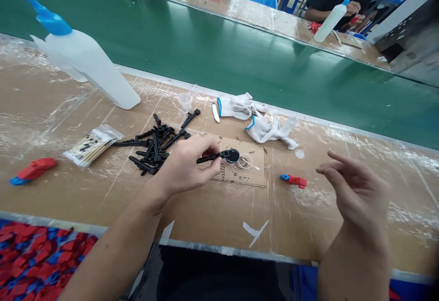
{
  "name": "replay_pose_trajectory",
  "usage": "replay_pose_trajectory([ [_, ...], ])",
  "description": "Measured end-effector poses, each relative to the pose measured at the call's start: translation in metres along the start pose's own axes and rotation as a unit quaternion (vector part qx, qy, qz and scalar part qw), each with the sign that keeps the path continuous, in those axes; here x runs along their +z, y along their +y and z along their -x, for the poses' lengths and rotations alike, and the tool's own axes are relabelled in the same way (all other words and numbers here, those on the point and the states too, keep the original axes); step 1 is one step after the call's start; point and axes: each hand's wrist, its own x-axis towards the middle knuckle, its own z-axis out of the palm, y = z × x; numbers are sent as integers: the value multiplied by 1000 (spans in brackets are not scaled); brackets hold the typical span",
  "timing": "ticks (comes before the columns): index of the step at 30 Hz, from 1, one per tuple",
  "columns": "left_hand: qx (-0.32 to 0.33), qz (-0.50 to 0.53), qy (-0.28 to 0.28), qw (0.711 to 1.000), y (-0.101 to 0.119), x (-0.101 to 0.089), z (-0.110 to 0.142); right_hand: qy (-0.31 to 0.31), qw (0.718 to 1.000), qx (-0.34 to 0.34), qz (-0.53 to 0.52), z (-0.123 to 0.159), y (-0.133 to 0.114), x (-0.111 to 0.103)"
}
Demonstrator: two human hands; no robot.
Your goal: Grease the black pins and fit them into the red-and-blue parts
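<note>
My left hand (192, 163) pinches a slim black plastic part (209, 158) between thumb and fingers. The part's tip is at a small round cup of black liquid (233, 156) on a stained cardboard piece (254, 177). Beside it a clear cup (246, 160) has a cotton swab (252, 165) lying across it. My right hand (356, 186) hovers over the right of the table, fingers apart and nothing visible in them. Nearest to it lies a small red and blue plastic piece (295, 180). Several more black parts (156, 143) form a pile left of my left hand.
White gloves (236, 107) lie behind the cardboard. A bag of cotton swabs (92, 145), another red and blue piece (34, 170) and blue-capped bottles (92, 63) are leftward. A bin of red and blue pieces (41, 260) sits lower left. Beyond the green belt (206, 45), people sit working.
</note>
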Motion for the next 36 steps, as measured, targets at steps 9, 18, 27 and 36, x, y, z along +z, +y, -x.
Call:
replay_pose_trajectory([
  [9,-4,38,6,999,6,1,2,65,992,89,66,40,28,-14],
  [18,13,96,2,995,14,9,4,-92,982,34,162,27,28,-8],
  [27,33,194,-46,979,30,23,10,-41,999,15,-9,52,-13,9],
  [36,14,267,-157,951,50,27,19,28,972,48,-230,72,-66,61],
])
